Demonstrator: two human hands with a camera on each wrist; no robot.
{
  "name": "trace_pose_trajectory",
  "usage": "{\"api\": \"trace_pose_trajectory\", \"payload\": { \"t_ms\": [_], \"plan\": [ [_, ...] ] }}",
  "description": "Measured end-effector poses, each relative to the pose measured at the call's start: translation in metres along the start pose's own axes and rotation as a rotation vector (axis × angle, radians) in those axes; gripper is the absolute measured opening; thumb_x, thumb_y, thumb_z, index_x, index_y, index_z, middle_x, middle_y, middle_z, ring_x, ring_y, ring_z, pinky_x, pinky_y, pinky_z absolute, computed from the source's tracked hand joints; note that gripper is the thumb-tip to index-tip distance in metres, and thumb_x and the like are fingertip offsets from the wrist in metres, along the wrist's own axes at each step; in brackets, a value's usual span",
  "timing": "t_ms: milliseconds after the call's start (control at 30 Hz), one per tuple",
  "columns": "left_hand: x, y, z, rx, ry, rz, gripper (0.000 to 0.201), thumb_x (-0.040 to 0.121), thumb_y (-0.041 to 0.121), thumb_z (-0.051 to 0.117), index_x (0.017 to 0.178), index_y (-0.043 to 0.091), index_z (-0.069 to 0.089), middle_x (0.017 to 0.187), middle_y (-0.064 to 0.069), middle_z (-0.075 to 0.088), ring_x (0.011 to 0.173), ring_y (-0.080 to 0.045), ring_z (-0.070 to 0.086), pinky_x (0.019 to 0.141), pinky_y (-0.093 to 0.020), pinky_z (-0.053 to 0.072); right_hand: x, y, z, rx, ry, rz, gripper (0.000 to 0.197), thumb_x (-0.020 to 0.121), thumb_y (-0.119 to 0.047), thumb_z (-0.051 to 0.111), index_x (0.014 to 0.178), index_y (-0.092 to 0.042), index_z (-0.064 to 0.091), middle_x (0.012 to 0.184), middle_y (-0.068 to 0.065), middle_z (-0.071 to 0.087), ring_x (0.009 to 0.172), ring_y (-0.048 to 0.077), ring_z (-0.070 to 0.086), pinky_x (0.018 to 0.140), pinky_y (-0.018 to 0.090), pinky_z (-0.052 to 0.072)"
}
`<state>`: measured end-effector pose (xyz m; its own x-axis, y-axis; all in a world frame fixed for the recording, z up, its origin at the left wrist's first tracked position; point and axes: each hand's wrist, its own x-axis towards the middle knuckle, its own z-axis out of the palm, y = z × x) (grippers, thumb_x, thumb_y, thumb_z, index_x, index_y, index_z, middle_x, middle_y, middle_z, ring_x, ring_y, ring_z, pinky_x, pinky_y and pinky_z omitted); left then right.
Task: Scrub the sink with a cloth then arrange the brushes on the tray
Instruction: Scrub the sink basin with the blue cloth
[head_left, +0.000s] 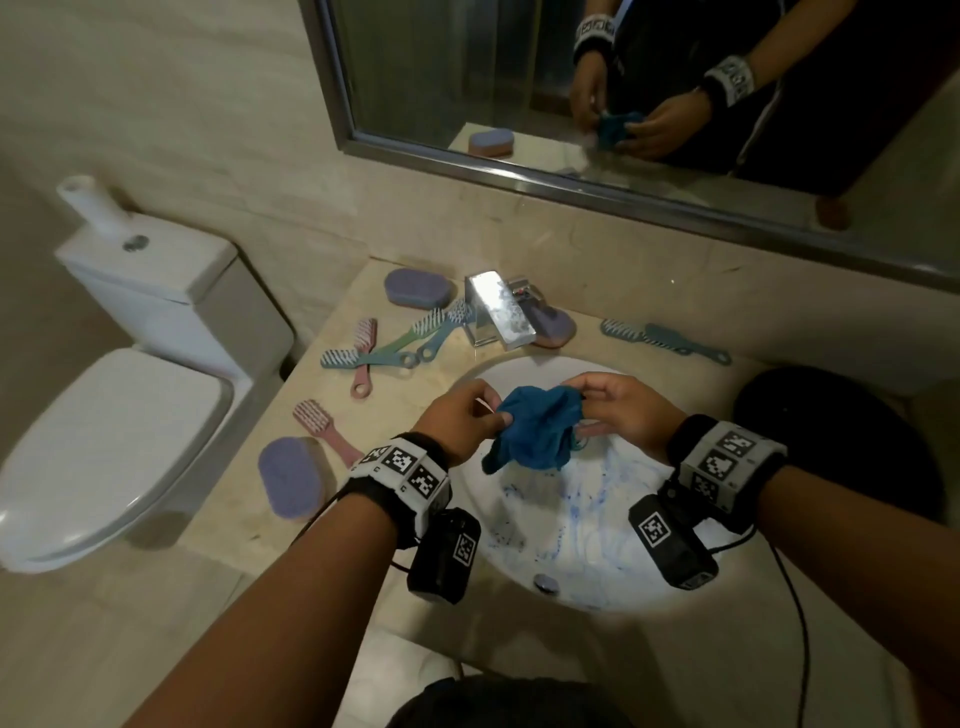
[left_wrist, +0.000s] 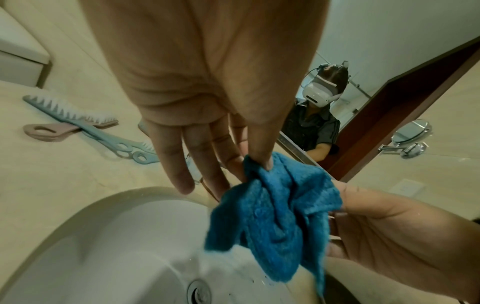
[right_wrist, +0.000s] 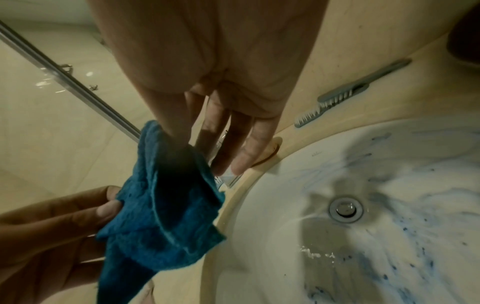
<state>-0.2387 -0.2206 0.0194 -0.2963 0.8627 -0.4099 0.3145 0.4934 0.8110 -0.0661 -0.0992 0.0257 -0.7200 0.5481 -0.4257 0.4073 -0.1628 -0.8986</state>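
A crumpled blue cloth (head_left: 537, 428) hangs above the white sink (head_left: 587, 525), whose bowl is streaked with blue stains. My left hand (head_left: 467, 413) pinches its left edge and my right hand (head_left: 618, 410) pinches its right edge. In the left wrist view the cloth (left_wrist: 270, 218) is pinched by thumb and forefinger, the other fingers straight. The right wrist view shows the cloth (right_wrist: 163, 205) and the drain (right_wrist: 345, 209). Several brushes (head_left: 387, 348) lie left of the tap, a pink brush (head_left: 322, 428) nearer, a grey-blue brush (head_left: 665, 340) on the right.
A chrome tap (head_left: 498, 314) stands behind the sink. Purple sponges (head_left: 291, 478) (head_left: 418, 288) lie on the beige counter (head_left: 363, 519). A toilet (head_left: 119, 415) is at the left, a mirror (head_left: 623, 78) above, and a dark round object (head_left: 831, 441) at the right.
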Motion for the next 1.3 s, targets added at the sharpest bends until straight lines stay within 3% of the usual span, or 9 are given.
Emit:
{"api": "trace_pose_trajectory", "payload": {
  "t_ms": [200, 300, 433, 567, 767, 900, 1067, 1200, 1300],
  "plan": [
    [0.000, 0.003, -0.003, -0.128, 0.008, 0.010, 0.019, 0.091, 0.015, 0.057, 0.077, 0.021, 0.047, 0.080, -0.002, 0.058, 0.076, -0.022, 0.057, 0.064, -0.029, 0.049, -0.006, -0.006, -0.008, -0.212, 0.074, -0.004, 0.019, 0.090, 0.002, 0.051, 0.098, -0.012, 0.062, 0.097, 0.010, 0.062, 0.084, 0.016, 0.056, 0.065, 0.018, 0.046],
    [0.000, 0.003, 0.000, -0.155, 0.003, 0.043, 0.021, 0.092, 0.012, 0.055, 0.076, 0.021, 0.045, 0.087, -0.003, 0.055, 0.076, -0.022, 0.057, 0.059, -0.027, 0.048, -0.008, -0.010, -0.010, -0.306, 0.104, -0.037, 0.021, 0.088, 0.005, 0.053, 0.099, -0.006, 0.066, 0.091, 0.007, 0.065, 0.072, 0.005, 0.058, 0.061, 0.008, 0.046],
    [0.000, 0.007, 0.003, -0.183, -0.040, 0.089, 0.021, 0.094, 0.009, 0.052, 0.077, 0.019, 0.044, 0.083, -0.009, 0.057, 0.066, -0.019, 0.054, 0.059, -0.026, 0.048, -0.014, -0.019, -0.010, -0.561, 0.156, -0.166, 0.035, 0.085, 0.004, 0.051, 0.099, -0.022, 0.070, 0.102, -0.009, 0.066, 0.086, 0.003, 0.059, 0.082, 0.014, 0.044],
    [0.001, 0.016, 0.006, -0.304, -0.020, 0.090, 0.021, 0.093, 0.005, 0.052, 0.077, 0.016, 0.044, 0.073, -0.008, 0.057, 0.059, -0.015, 0.056, 0.055, -0.022, 0.049, -0.021, -0.031, 0.018, -0.479, 0.167, -0.233, 0.012, 0.075, -0.012, 0.074, 0.075, -0.021, 0.066, 0.075, -0.002, 0.066, 0.064, 0.006, 0.055, 0.065, 0.017, 0.048],
    [0.003, 0.022, 0.004, -0.438, -0.012, 0.100, 0.019, 0.090, -0.001, 0.055, 0.080, 0.013, 0.048, 0.073, -0.009, 0.056, 0.057, -0.009, 0.062, 0.056, -0.017, 0.054, -0.013, -0.024, 0.037, -0.358, 0.204, -0.195, 0.027, 0.068, 0.001, 0.077, 0.081, -0.017, 0.061, 0.069, -0.001, 0.062, 0.052, -0.004, 0.056, 0.060, 0.013, 0.049],
    [0.001, 0.021, 0.002, -0.395, -0.024, 0.083, 0.024, 0.082, -0.003, 0.066, 0.083, 0.015, 0.051, 0.080, -0.010, 0.060, 0.076, -0.024, 0.061, 0.077, -0.033, 0.056, -0.008, -0.021, 0.036, -0.339, 0.284, -0.180, 0.024, 0.073, 0.001, 0.073, 0.089, -0.014, 0.062, 0.069, -0.002, 0.060, 0.061, 0.004, 0.056, 0.064, 0.016, 0.048],
    [-0.001, 0.019, 0.000, -0.283, 0.025, 0.097, 0.027, 0.079, -0.006, 0.067, 0.080, 0.017, 0.051, 0.070, -0.001, 0.057, 0.062, -0.010, 0.055, 0.053, -0.012, 0.048, 0.000, -0.019, 0.023, -0.276, 0.314, -0.144, 0.017, 0.079, 0.000, 0.066, 0.078, -0.017, 0.069, 0.077, 0.007, 0.066, 0.078, 0.021, 0.063, 0.080, 0.037, 0.056],
    [0.001, 0.018, -0.003, -0.302, 0.023, 0.053, 0.026, 0.086, -0.003, 0.058, 0.079, 0.020, 0.050, 0.074, -0.005, 0.061, 0.066, -0.017, 0.055, 0.060, -0.024, 0.045, 0.002, -0.018, 0.013, -0.160, 0.220, -0.024, 0.018, 0.084, -0.003, 0.062, 0.075, -0.019, 0.066, 0.090, 0.011, 0.066, 0.088, 0.027, 0.063, 0.086, 0.046, 0.053],
    [0.001, 0.019, -0.001, -0.254, 0.000, 0.063, 0.022, 0.092, 0.001, 0.051, 0.085, 0.022, 0.048, 0.078, -0.003, 0.060, 0.069, -0.019, 0.055, 0.065, -0.029, 0.048, 0.001, -0.013, 0.012, -0.313, 0.204, -0.057, 0.018, 0.087, -0.007, 0.059, 0.076, -0.022, 0.062, 0.085, 0.011, 0.064, 0.087, 0.028, 0.062, 0.082, 0.040, 0.051]
  ]
}}
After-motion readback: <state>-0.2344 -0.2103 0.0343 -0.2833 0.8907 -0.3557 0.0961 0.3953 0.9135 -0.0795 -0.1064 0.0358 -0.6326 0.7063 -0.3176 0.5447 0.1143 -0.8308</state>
